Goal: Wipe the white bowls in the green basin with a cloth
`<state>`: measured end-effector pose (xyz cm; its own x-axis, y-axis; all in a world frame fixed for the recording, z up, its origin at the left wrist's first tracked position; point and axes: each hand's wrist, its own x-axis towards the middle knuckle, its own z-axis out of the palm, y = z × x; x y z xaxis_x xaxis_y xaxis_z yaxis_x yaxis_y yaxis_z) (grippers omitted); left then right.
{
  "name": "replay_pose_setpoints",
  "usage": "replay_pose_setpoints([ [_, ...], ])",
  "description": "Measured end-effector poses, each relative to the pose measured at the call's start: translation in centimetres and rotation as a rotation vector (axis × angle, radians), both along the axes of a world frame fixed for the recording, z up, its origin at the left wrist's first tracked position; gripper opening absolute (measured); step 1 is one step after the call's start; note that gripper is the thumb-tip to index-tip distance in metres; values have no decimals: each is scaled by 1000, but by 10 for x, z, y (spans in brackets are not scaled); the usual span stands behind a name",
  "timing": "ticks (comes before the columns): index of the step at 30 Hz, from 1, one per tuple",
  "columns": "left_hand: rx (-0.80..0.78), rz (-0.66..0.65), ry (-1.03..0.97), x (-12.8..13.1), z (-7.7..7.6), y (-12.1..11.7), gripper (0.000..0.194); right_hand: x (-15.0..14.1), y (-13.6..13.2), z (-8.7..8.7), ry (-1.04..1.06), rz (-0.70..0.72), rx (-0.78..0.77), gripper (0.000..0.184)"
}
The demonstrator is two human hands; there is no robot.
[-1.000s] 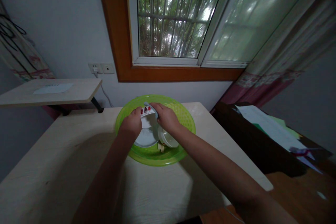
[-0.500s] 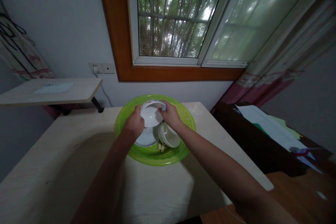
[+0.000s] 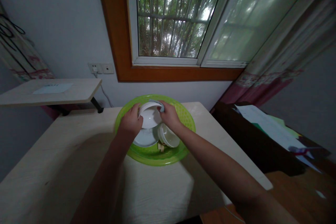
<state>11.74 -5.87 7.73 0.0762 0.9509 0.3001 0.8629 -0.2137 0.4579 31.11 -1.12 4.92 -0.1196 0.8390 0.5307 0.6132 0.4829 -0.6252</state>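
A white bowl (image 3: 151, 118) is tilted toward me over a green plastic basin (image 3: 161, 161). Gripping its left rim, my left hand (image 3: 131, 121) has the thumb inside and the fingers behind. My right hand (image 3: 169, 114) is closed on a small grey cloth (image 3: 161, 106) pressed over the bowl's upper right rim. Under the bowl a white plate (image 3: 146, 138) lies in the basin. A second bowl (image 3: 170, 136) rests tipped on its side below my right wrist. Beside it are small pale wooden pieces (image 3: 161, 146), too small to name.
The basin stands on a pale wooden table (image 3: 157, 189) below a window (image 3: 178, 17). On the left a raised shelf (image 3: 76, 89) carries a paper. To the right, papers (image 3: 265, 126) lie on a dark surface. A cable runs from the wall socket (image 3: 100, 68).
The cloth in my right hand has slid along the bowl's rim toward the back. The bowl has turned slightly and shifted a little left with my left hand.
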Motion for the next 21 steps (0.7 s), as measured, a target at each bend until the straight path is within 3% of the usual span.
replay_pose_setpoints([
  [3,-59,30,-41,2,1,-1,54,2,8,-5,115,-65,-97,32],
  [7,-116,22,-90,3,-2,-3,59,1,8,-6,119,-57,-162,33],
  [15,-96,-30,99,4,-2,-7,58,-4,-15,7,-250,127,14,61],
  [21,-20,-19,31,1,1,-3,58,-5,-12,6,-138,90,54,60],
])
